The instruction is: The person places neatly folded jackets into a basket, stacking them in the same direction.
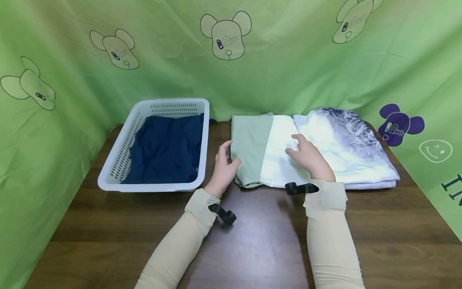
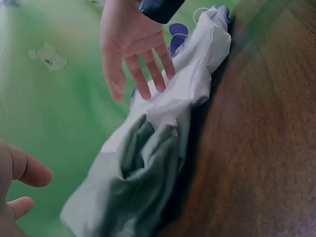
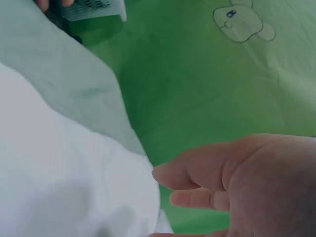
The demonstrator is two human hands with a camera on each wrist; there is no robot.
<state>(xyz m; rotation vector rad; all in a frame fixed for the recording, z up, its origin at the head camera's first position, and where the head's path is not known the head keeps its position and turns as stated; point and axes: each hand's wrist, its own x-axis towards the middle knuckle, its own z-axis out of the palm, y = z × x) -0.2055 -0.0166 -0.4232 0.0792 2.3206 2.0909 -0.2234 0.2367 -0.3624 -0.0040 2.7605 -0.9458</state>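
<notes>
A folded green-and-white garment lies on the table, its green part on the left and its white part on the right. My left hand is beside its left edge, thumb and fingers spread apart. Over the white part hovers my right hand, palm down with loosely bent fingers and nothing held. Seen from the left wrist, the right hand hangs above the white fabric, and folds bunch along the garment's near green side. The right wrist view shows the right thumb close to the garment's edge.
To the right lies a folded white garment with a grey-purple print, against the green-white one. A white plastic basket holding navy fabric stands to the left. Behind the wooden table hangs a green curtain with printed bear heads.
</notes>
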